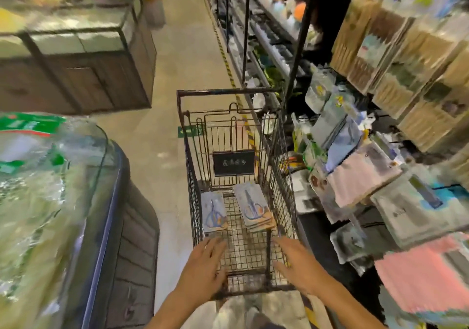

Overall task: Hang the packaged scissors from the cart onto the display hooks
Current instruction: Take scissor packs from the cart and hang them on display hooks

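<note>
We look down into a wire cart [193, 176] standing in a shop aisle, and our 2 hands reach over its near end. Our left hand [203, 265] lies with fingers straight and spread above the near left corner of the basket, holding nothing; whether the palm touches the rim we cannot tell. Our right hand [299, 265] is likewise flat and relaxed, fingers extended toward the mesh floor near the right wall, gripping nothing. The packaged scissors lie on the cart floor in 2 lots, well ahead of our fingertips. The left pack [213, 212] rests flat beside the left wall: a pale grey-blue card with rounded corners, showing blue-handled scissors with the blades pointing away from us and an orange patch at the bottom edge. The right stack [253, 207] sits near the right wall, several of the same cards piled and slightly fanned, the top one showing the same blue scissors, blades pointing away. A bare strip of mesh lies between the 2 lots. On the far wall of the cart hangs a black sign [233, 162]. To our right, hooks [403, 141] carry blurred hanging packets and pink cloths [418, 278]. To our left stands a glass-topped freezer [76, 201].
</note>
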Demonstrator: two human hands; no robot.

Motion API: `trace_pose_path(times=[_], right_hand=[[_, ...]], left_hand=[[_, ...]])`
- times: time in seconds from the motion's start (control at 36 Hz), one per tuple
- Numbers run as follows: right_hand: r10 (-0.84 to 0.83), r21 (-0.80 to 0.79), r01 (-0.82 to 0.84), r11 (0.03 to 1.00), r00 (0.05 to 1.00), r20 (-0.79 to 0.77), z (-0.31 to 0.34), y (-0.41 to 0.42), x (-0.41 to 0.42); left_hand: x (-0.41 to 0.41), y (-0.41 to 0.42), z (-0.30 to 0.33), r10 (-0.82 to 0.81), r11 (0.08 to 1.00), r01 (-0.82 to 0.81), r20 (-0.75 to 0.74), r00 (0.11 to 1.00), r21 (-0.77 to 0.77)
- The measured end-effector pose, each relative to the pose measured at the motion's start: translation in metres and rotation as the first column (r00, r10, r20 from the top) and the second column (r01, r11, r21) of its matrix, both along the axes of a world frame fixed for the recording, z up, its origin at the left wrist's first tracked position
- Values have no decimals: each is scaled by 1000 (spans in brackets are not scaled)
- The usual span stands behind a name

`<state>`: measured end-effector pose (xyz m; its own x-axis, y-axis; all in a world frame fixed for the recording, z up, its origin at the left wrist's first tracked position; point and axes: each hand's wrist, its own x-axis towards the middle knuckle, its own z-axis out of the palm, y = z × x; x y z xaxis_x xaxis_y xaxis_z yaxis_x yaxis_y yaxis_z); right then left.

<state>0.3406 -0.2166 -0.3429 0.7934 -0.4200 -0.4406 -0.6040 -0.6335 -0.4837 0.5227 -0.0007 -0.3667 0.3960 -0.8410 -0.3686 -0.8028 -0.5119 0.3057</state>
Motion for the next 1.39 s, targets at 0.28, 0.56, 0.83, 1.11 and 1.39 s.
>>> trace_pose_path(times=[0.28,0.56,0.83,1.11,1.39], right_hand=[[-55,159,60,985,998,-38,-53,-92,77],[-153,302,186,935,979,-131,-111,-134,122],[-316,314,365,876,928,-197,-237,-142,172],[-465,218,445,868,884,46,-353,-171,220],[-532,85,525,847,832,154,-390,-168,234]], left_hand=[[61,-112,-35,149,987,-145,-49,988,74],[89,-152,-137,296,952,-264,-253,921,154],[108,-164,-224,363,929,-318,-311,878,187],[144,-185,-289,363,932,-326,-352,863,160],[155,-194,-301,373,924,-315,-333,866,217]])
